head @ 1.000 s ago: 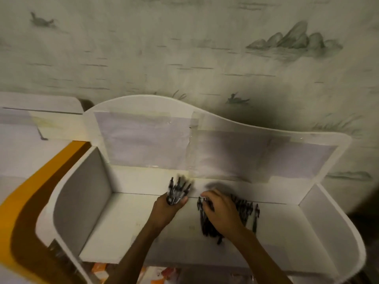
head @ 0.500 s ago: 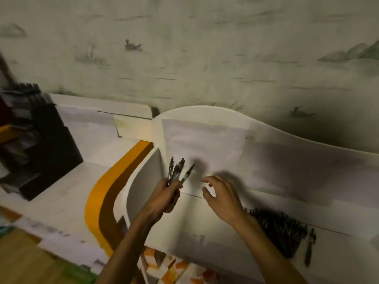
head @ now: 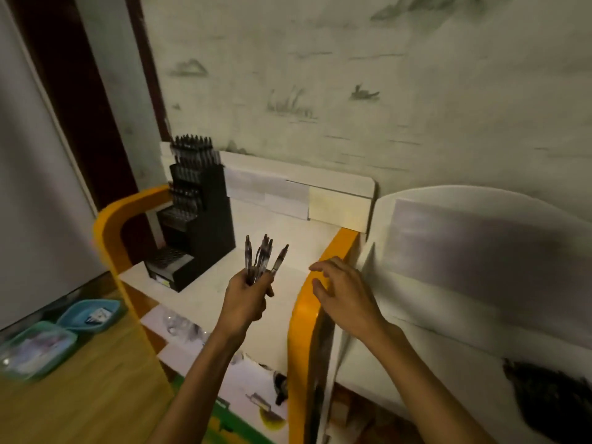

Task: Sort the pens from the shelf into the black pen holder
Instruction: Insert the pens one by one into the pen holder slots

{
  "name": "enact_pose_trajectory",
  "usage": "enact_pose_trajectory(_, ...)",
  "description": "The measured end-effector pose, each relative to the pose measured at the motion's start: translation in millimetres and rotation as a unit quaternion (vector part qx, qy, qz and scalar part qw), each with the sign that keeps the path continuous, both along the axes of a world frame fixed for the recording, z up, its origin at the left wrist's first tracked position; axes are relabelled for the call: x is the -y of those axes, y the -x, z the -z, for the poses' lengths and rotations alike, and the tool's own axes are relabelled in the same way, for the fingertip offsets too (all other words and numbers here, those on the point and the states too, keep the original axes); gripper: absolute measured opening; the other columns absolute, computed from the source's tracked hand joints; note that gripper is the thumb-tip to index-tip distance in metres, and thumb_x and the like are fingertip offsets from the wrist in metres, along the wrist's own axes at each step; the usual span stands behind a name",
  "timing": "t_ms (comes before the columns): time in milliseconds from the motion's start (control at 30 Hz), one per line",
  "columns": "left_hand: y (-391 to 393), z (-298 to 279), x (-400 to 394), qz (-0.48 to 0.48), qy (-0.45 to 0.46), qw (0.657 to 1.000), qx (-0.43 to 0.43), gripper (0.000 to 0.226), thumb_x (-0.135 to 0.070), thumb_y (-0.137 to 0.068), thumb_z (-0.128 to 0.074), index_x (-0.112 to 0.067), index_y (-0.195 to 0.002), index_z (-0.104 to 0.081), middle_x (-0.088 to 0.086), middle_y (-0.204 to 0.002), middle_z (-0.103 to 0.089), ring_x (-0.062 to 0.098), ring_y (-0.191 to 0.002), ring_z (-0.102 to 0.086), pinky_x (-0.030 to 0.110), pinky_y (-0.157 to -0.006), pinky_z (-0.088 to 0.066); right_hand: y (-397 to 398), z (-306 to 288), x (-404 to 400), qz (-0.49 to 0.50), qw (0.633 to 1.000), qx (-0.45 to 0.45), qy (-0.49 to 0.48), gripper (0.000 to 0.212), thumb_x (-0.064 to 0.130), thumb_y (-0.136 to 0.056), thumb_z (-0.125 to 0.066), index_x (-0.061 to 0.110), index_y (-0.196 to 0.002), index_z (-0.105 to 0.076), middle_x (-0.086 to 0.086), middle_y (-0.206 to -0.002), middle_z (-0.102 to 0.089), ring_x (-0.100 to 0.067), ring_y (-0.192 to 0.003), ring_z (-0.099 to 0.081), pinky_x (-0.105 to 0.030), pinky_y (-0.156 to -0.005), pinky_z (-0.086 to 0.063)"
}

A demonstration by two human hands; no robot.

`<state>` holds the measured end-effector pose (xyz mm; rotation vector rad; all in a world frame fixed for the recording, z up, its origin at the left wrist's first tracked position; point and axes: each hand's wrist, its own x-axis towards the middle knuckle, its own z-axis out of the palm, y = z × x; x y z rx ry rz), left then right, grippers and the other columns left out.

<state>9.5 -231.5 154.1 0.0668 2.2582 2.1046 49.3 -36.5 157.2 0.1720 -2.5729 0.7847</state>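
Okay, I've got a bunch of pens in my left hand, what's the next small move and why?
Probably pinch one pen out of the bundle of pens with the right hand. The left hand grips several at once with tips fanned upward, the right is open and empty beside it, and the black pen holder with free slots in its lower tiers stands just ahead to the left.

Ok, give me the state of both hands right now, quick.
Left hand: gripping a bunch of dark clear-barrelled pens.
Right hand: open, fingers loosely spread, holding nothing.
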Motion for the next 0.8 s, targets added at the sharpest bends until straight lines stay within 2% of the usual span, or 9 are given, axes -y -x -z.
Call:
enact_pose_trajectory(167, 25, -2, 105, -0.047, -0.005, 0.999, -0.009, 0.022, -0.022, -0.097, -0.063, -0.001, -0.094, -0.062, -0.008, -0.043, -0.053, 0.009, -0.037, -0.033, 0.02, -0.034, -0.029, 38, 0, 100, -0.022, 1.0, 0.0, -0.009, 0.025, 0.028, -0.096, -0.057, 0.025, -0.12, -0.062, 0.005, -0.118, -0.06, -0.016, -0.109, -0.058, -0.038, -0.093, -0.049)
enact_pose_trajectory(400, 59, -2, 217, -0.097, 0.006, 0.995, -0.004, 0.022, -0.024, -0.096, -0.064, -0.003, -0.102, -0.063, -0.009, -0.046, -0.053, 0.006, -0.038, -0.038, 0.02, -0.035, -0.031, 89, 13, 205, -0.034, 0.999, 0.023, -0.002, 0.025, 0.031, -0.096, -0.059, 0.033, -0.121, -0.059, 0.01, -0.124, -0.06, -0.011, -0.11, -0.058, -0.031, -0.096, -0.052)
enact_pose_trajectory(600, 102, 1, 270, -0.102, -0.006, 0.995, 0.003, 0.02, -0.023, -0.098, -0.06, -0.004, -0.098, -0.064, -0.009, -0.042, -0.053, 0.007, -0.037, -0.035, 0.02, -0.035, -0.028, 139, 18, 253, -0.041, 0.998, 0.036, 0.002, 0.024, 0.032, -0.097, -0.058, 0.031, -0.12, -0.06, 0.009, -0.125, -0.06, -0.011, -0.111, -0.058, -0.032, -0.097, -0.051)
enact_pose_trajectory(800, 169, 8, 307, -0.071, -0.01, 0.997, -0.015, 0.016, -0.019, -0.095, -0.066, -0.006, -0.103, -0.063, -0.008, -0.049, -0.059, 0.005, -0.037, -0.041, 0.019, -0.036, -0.033, 205, 17, 283, -0.037, 0.999, 0.013, -0.011, 0.022, 0.029, -0.096, -0.059, 0.027, -0.117, -0.062, 0.007, -0.115, -0.063, -0.013, -0.102, -0.062, -0.035, -0.089, -0.053)
